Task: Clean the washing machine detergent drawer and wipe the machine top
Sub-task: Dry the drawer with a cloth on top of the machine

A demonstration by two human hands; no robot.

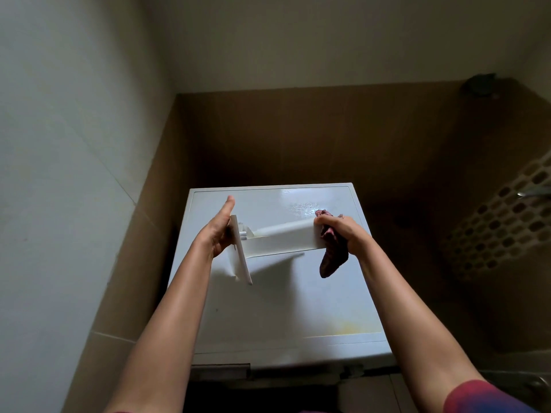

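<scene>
Left fingers (219,247) are curled in at the front panel of the detergent drawer (280,238), thumb sticking straight up past its top edge, though how far they wrap round the panel I cannot tell. Across on the other side, the right fingers (329,223) are bunched tight around a maroon cloth (332,257) and clamped with it over the drawer's back end, the cloth's tail hanging loose below. So the left hand (216,231) and the right hand (343,234) hold that one white drawer up between them, lying crosswise in the air, clear above the washing machine top (292,299) and throwing a shadow on it. Out from there, the top shows a wet, glossy patch (304,208) towards the back and a faint yellow stain (351,326) near the front right. At the machine's front edge, down on the left, the dark slot (220,371) sits open. A pale wall (74,144) hems the machine in on the left and brown tiles (298,135) close in behind, so it is a tight corner. Off to the right stands one perforated laundry basket (501,222), and one dark object (480,84), too dim to name, sits up on the tile ledge. A red-and-blue sleeve (483,396) peeks in at the bottom right. The tally: two hands, one drawer, one cloth, one basket.
</scene>
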